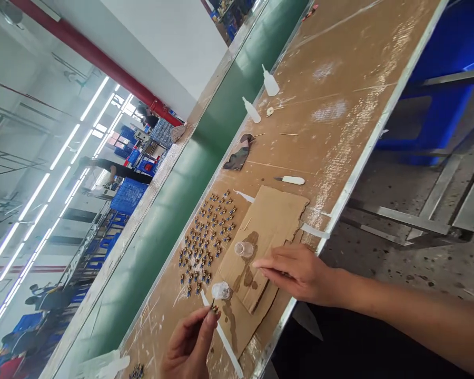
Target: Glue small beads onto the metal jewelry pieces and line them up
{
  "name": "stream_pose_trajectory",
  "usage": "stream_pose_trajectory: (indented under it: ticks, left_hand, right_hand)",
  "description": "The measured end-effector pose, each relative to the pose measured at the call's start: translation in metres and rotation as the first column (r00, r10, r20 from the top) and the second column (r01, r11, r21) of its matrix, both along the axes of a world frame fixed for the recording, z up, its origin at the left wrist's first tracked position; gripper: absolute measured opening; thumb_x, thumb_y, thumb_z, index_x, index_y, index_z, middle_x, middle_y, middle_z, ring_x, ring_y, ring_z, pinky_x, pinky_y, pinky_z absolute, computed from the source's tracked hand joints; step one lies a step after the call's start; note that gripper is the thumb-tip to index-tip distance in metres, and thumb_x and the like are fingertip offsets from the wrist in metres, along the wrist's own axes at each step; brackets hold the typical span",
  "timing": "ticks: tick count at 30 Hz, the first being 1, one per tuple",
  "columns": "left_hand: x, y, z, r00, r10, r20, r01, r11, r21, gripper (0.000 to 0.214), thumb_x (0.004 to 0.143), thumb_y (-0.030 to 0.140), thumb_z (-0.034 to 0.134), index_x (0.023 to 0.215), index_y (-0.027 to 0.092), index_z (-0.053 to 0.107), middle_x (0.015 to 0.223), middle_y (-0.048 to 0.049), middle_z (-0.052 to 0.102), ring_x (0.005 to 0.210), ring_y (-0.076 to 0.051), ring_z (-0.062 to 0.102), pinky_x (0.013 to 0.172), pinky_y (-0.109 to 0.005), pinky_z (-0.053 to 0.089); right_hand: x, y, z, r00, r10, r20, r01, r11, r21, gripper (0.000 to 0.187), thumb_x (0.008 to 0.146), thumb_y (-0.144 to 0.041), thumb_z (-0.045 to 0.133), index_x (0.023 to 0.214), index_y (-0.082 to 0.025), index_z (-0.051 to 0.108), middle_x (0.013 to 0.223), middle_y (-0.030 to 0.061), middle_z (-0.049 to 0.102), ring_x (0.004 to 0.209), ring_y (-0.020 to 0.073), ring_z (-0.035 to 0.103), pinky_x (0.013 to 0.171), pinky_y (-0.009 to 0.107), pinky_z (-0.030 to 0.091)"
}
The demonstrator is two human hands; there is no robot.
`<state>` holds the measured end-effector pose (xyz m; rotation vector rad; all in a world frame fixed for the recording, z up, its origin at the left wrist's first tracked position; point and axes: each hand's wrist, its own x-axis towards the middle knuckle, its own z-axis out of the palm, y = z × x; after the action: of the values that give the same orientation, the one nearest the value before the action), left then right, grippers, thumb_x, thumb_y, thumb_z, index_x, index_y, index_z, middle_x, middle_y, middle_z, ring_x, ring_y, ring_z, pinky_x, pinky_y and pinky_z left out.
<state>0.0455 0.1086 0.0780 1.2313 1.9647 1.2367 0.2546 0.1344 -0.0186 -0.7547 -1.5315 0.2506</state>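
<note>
My left hand (191, 345) is closed, thumb against forefinger, on a tiny dark-and-gold piece (215, 310). It resembles the many small blue-and-gold pieces (205, 231) standing in loose rows on the bench. Just beyond those fingertips is a small clear cup (221, 290) with whitish contents. My right hand (292, 271) is pinched shut above a cardboard sheet (278, 210); whatever lies between its fingers is too small to make out. A second clear pot (244, 249) stands on the wet-stained cardboard, slightly beyond the right fingertips.
Farther along the brown-covered bench (363, 68) lie a white-handled knife (292, 180), a camouflage cloth piece (239, 153) and thin sticks (289, 134). Two white nozzle bottles (252, 110) are near the green raised strip (217, 123). Blue stools (442, 116) stand beyond the metal bench edge.
</note>
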Motion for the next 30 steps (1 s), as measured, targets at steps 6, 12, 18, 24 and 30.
stream_pose_trajectory:
  ticks: [6,12,18,24,30]
  left_hand:
    - [0.036,0.026,0.013,0.967,-0.190,-0.167,0.173,0.978,-0.113,0.033,0.052,0.042,0.081,0.075,0.020,0.073,0.073,-0.0009,0.073,0.074,-0.014,0.067,0.074,-0.020,0.052]
    - [0.048,0.061,0.015,0.873,-0.387,-0.298,0.331,0.918,-0.219,0.031,0.059,0.044,0.076,0.078,0.019,0.071,0.069,-0.0004,0.070,0.071,-0.016,0.065,0.067,-0.024,0.051]
    - [0.054,0.075,0.011,0.776,-0.437,-0.455,0.349,0.898,-0.267,0.033,0.061,0.049,0.072,0.077,0.019,0.072,0.068,-0.0015,0.069,0.069,-0.017,0.063,0.069,-0.029,0.048]
    - [0.065,0.078,0.012,0.713,-0.441,-0.545,0.367,0.897,-0.247,0.026,0.058,0.046,0.070,0.066,0.021,0.072,0.067,-0.0025,0.071,0.065,-0.019,0.063,0.066,-0.030,0.049]
    - [0.069,0.077,0.016,0.676,-0.463,-0.573,0.370,0.886,-0.279,0.024,0.059,0.046,0.068,0.066,0.023,0.072,0.067,-0.0018,0.071,0.066,-0.019,0.064,0.066,-0.029,0.049]
  right_hand:
    - [0.002,0.002,0.003,0.999,-0.020,-0.033,0.020,1.000,0.009,0.017,0.092,-0.015,0.044,0.094,-0.011,0.060,0.062,-0.0007,0.054,0.056,0.0074,0.048,0.053,0.019,0.038]
    - [0.001,0.003,-0.001,0.999,-0.052,-0.015,0.052,0.998,-0.033,0.019,0.093,-0.017,0.042,0.093,-0.011,0.060,0.065,0.0006,0.057,0.057,0.0086,0.051,0.055,0.021,0.040]
    - [0.002,0.004,-0.001,0.997,-0.072,0.003,0.072,0.996,-0.056,0.023,0.094,-0.020,0.039,0.093,-0.011,0.061,0.064,0.0006,0.057,0.056,0.0091,0.051,0.053,0.021,0.041]
    - [0.003,0.004,-0.001,0.998,-0.064,0.014,0.065,0.996,-0.064,0.025,0.095,-0.020,0.038,0.093,-0.011,0.061,0.064,0.0009,0.056,0.055,0.0091,0.050,0.054,0.021,0.040]
    - [0.003,0.004,-0.002,0.999,-0.038,-0.012,0.037,0.997,-0.063,0.022,0.093,-0.019,0.041,0.094,-0.010,0.061,0.064,0.0003,0.055,0.055,0.0087,0.048,0.053,0.021,0.038]
